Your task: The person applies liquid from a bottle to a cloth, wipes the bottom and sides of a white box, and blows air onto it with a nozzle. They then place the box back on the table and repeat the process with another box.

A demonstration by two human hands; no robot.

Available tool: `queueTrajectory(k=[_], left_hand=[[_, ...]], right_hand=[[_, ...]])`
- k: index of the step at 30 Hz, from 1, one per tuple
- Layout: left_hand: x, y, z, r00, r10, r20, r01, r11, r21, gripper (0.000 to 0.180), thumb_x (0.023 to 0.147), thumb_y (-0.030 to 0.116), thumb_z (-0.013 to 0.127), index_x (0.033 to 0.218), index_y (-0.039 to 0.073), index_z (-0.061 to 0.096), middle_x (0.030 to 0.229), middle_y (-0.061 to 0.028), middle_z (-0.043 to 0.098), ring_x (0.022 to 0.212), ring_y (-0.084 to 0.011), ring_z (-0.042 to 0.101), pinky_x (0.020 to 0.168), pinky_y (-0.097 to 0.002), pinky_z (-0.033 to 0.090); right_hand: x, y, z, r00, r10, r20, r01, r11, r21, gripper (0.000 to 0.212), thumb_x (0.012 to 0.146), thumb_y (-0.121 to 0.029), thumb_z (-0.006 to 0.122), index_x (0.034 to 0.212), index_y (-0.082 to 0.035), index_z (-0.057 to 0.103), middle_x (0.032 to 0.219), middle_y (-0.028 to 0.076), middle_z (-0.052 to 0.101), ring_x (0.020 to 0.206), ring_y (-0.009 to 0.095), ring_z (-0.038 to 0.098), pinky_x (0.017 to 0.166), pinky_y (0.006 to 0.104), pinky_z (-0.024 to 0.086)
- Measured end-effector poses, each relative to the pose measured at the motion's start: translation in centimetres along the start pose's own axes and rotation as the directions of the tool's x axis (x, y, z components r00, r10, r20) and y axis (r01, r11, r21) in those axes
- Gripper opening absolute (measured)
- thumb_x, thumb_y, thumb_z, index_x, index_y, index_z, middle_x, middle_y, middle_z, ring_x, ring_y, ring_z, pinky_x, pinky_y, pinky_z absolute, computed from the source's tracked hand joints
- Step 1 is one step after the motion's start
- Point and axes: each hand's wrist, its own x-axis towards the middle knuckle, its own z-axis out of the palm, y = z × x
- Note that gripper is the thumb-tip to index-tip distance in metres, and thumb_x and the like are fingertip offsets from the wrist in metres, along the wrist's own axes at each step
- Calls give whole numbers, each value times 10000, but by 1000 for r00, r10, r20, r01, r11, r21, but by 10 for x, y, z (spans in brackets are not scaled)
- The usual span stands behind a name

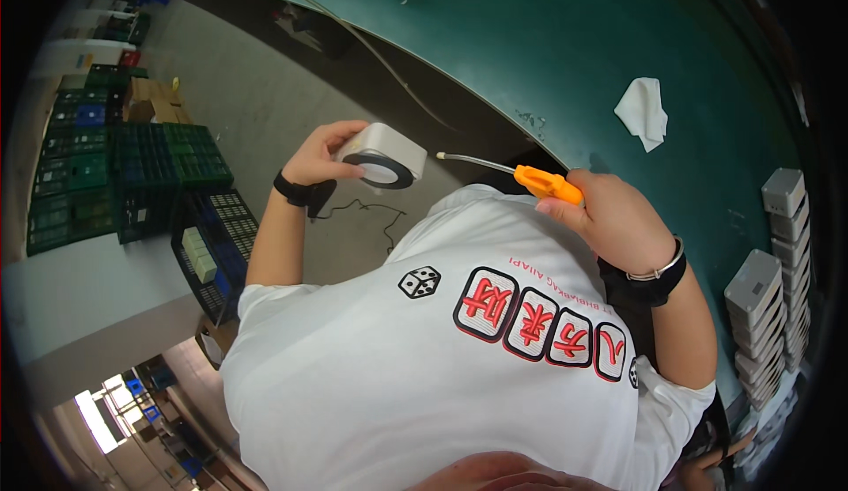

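Note:
My left hand (320, 155) holds a small white box-shaped device (384, 155) with a dark round ring on one face, lifted in front of my chest. My right hand (614, 217) grips the orange handle of a thin metal-tipped tool (512, 173). The tool's slim shaft points left, its tip a short gap from the white device. Both wrists carry dark bands; the right also has a silver bracelet. My white printed shirt fills the lower middle of the view.
A dark green work table (548, 41) curves across the top and right, with a crumpled white cloth (643, 111) and a thin cable on it. Stacks of grey-white devices (764, 314) line the right edge. Green and blue crates (132, 173) stand at the left.

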Motion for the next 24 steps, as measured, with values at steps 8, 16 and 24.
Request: queueTrajectory(k=[8,16,24], left_hand=[[-23,-86,74,968,-183,-172,-158,91,-983,462,882,292,606,1262,32,566,1211,-136,632,1017,-257,655,873,-375,551],[-25,-77,79,684,-606,-406,-538,-42,-842,453,972,419,476,1278,89,520,1211,-117,617,1021,-293,637,839,-441,550],[0,7,72,615,-405,-677,-430,546,-718,472,1012,422,424,1332,81,479,1260,-110,597,1133,-292,592,912,-457,514]], right_hand=[[1,-7,-5,998,-50,27,48,998,51,528,904,-473,634,890,54,596,698,216,579,649,370,568,601,423,439],[7,-3,13,985,-149,86,147,989,33,546,901,-500,618,884,46,600,717,226,592,665,380,584,609,436,441],[-20,5,1,980,-189,-68,196,974,113,403,928,-361,626,919,43,619,721,154,592,608,286,563,583,373,442]])
